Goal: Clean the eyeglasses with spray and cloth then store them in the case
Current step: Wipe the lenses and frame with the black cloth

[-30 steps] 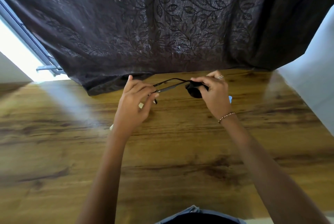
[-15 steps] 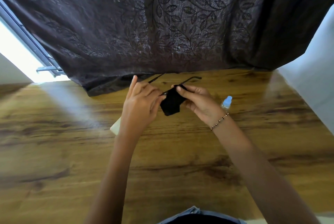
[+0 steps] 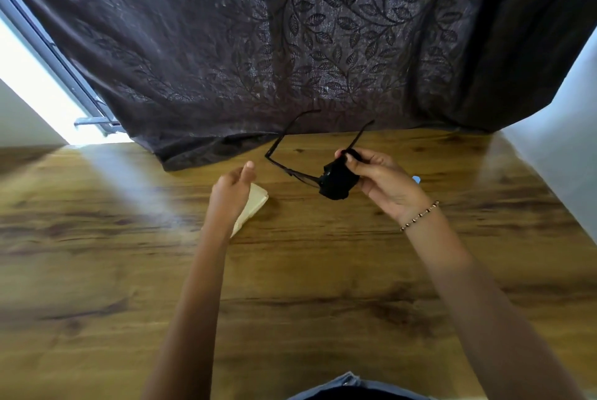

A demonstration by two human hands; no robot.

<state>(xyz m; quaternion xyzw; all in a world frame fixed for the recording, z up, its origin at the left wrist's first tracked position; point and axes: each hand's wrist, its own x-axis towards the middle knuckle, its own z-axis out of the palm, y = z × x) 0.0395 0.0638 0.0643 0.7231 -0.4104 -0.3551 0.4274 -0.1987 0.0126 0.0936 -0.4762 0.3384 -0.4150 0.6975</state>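
Dark purplish-brown curtain [image 3: 323, 28], patterned all over with leafy vines. Warm honey-brown table [image 3: 97, 270] — darker grain streaks across it. Black eyeglasses [image 3: 300, 174], black cloth [image 3: 337, 181]. Pale cream case [image 3: 256, 206]. Light blue tip, possibly of the spray bottle [image 3: 416, 178]. Bracelet [image 3: 420, 215] of gold and dark beads.

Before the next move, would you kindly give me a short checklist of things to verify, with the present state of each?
1. The right hand has a firm grip on the black cloth, wrapped round one lens of the eyeglasses: ok.
2. The left hand is free, fingers relaxed, holding nothing: ok.
3. Temples folded for storing: not ok, both stand open.
4. The case is open and ready: cannot tell, the left hand covers part of it.
5. Lenses are clean: cannot tell.
6. The spray bottle is out of the way: cannot tell, only its blue cap shows behind the right hand.
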